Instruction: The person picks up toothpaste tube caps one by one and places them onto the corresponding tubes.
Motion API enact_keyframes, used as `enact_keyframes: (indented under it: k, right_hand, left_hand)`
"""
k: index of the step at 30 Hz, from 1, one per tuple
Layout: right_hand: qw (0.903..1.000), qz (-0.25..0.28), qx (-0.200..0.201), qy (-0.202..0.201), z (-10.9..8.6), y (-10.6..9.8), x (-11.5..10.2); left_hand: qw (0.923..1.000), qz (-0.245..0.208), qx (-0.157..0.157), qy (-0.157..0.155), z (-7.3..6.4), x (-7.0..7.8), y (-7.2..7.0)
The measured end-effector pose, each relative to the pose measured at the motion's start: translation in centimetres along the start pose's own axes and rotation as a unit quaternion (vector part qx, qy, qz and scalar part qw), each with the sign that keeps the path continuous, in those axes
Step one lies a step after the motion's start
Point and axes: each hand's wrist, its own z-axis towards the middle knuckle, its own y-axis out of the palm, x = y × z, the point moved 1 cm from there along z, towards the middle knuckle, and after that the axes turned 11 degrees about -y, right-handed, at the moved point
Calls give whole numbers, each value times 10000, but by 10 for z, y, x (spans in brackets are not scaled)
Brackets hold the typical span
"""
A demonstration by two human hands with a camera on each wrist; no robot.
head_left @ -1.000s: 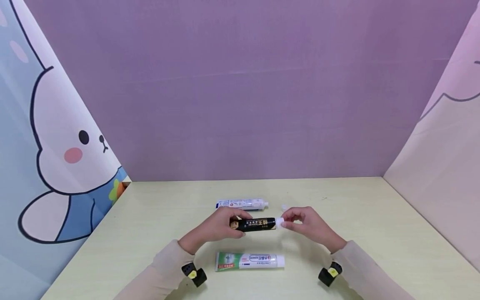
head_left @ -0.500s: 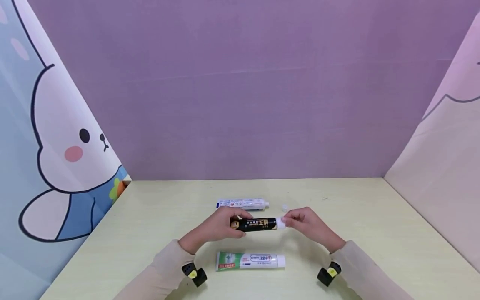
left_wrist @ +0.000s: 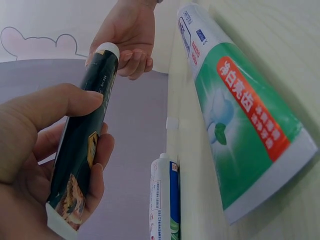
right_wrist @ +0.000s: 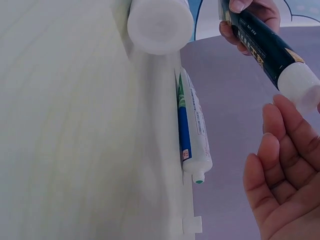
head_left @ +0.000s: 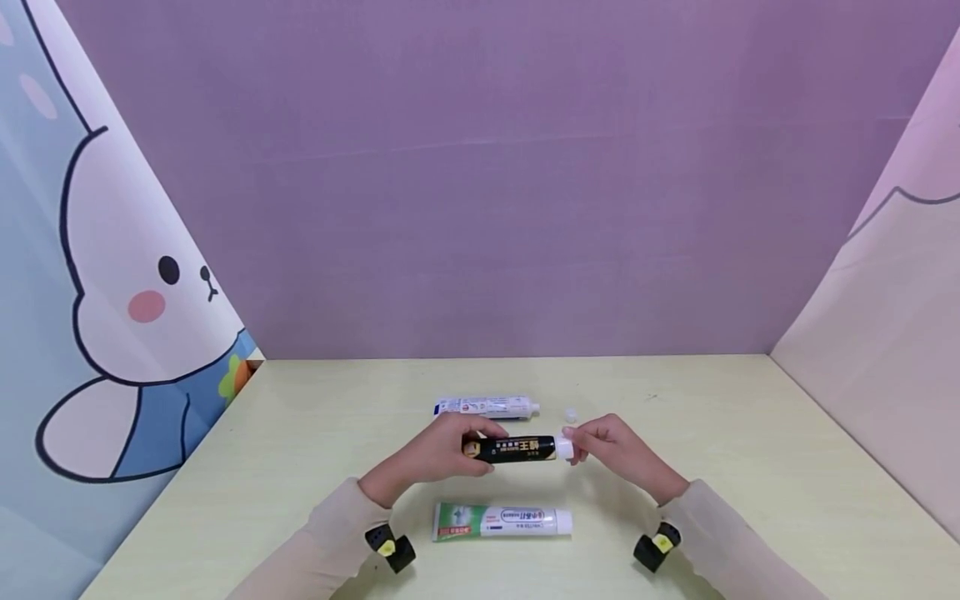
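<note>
My left hand [head_left: 442, 450] grips a black toothpaste tube [head_left: 517, 449] by its flat end and holds it level above the table. In the left wrist view the thumb lies along one side of this tube [left_wrist: 85, 130], with the fingers curled round the other. The tube's white cap [head_left: 563, 448] points right. My right hand [head_left: 618, 450] pinches that cap between thumb and fingers. The right wrist view shows its fingertips against the cap [right_wrist: 298, 85], the thumb mostly out of frame.
A green and white toothpaste tube [head_left: 501, 522], capped, lies in front of the hands. Behind them lies a white and blue tube [head_left: 487, 407] with a bare nozzle, a small white cap [head_left: 571, 415] to its right. A purple partition [head_left: 517, 183] stands at the back.
My right thumb and fingers have shifted round the black tube's cap, in a twisting motion. The small loose cap behind shows more fully. The left hand keeps its hold almost unmoved.
</note>
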Motion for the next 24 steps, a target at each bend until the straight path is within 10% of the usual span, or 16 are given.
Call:
enact_keyframes:
  k: [13, 24]
  right_hand:
    - [9995, 263, 100, 118, -3, 0, 5]
    - [9923, 118, 285, -1200, -8, 0, 9]
  left_hand:
    - [10000, 10, 10, -16, 3, -1, 1]
    - [9999, 100, 33, -55, 5, -3, 3]
